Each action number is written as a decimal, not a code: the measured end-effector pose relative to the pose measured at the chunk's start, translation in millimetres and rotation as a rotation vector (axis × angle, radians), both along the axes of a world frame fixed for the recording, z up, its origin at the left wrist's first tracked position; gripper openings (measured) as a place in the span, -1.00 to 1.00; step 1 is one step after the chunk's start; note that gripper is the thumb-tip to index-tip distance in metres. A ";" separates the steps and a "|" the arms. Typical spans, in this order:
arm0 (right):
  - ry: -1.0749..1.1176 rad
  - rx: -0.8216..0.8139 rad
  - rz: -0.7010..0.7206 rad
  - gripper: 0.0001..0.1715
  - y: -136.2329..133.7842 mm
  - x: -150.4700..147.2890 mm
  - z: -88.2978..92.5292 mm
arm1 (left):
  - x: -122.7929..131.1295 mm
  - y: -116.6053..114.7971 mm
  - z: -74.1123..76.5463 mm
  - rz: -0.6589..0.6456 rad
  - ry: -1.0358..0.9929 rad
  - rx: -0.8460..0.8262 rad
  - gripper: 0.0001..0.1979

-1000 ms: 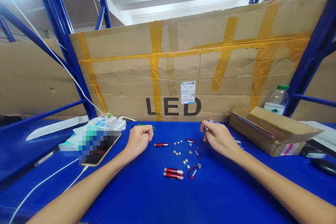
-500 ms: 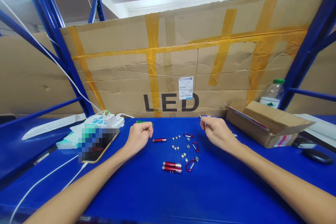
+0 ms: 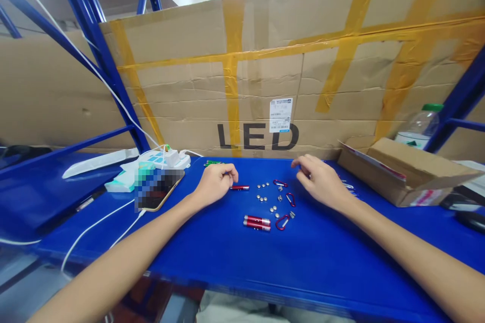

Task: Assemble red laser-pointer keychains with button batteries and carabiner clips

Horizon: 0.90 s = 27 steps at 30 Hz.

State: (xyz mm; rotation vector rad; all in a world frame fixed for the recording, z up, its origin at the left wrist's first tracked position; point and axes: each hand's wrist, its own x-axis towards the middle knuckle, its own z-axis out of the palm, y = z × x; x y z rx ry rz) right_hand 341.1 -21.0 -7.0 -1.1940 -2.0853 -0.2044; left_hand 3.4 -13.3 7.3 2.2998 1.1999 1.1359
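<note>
On tabletop (image 3: 314, 247), paired tubes (image 3: 257, 222) crosswise, caps (image 3: 246, 217) leftward; left hand (image 3: 215, 182), right hand (image 3: 318, 181), grips unclear

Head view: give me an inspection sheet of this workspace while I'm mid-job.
Surface: blue tabletop, small parts near its middle.
Job's things: two red tubes side by side; single red tube; three red carabiners; small silver discs.
Clutter: phone left; open cardboard box right.
Hands: left hand at the single red tube, grip unclear; right hand has curled fingers, contents hidden.
Cables: white cables left, one at the phone.
Surroundings: taped cardboard panel marked LED; blue rack post.
</note>
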 end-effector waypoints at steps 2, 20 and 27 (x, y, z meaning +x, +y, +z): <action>-0.019 0.020 -0.019 -0.70 -0.3 -0.8 -0.4 | 0.2 -0.3 1.2 -0.004 0.019 0.007 -0.68; 0.072 -0.008 -0.100 -0.47 -8.2 -0.1 5.0 | 1.2 -0.5 0.2 -0.046 0.048 0.059 -0.64; -0.027 -0.086 -0.056 -0.61 -2.8 2.6 0.0 | 0.3 0.6 -1.7 -0.046 0.042 0.067 -0.63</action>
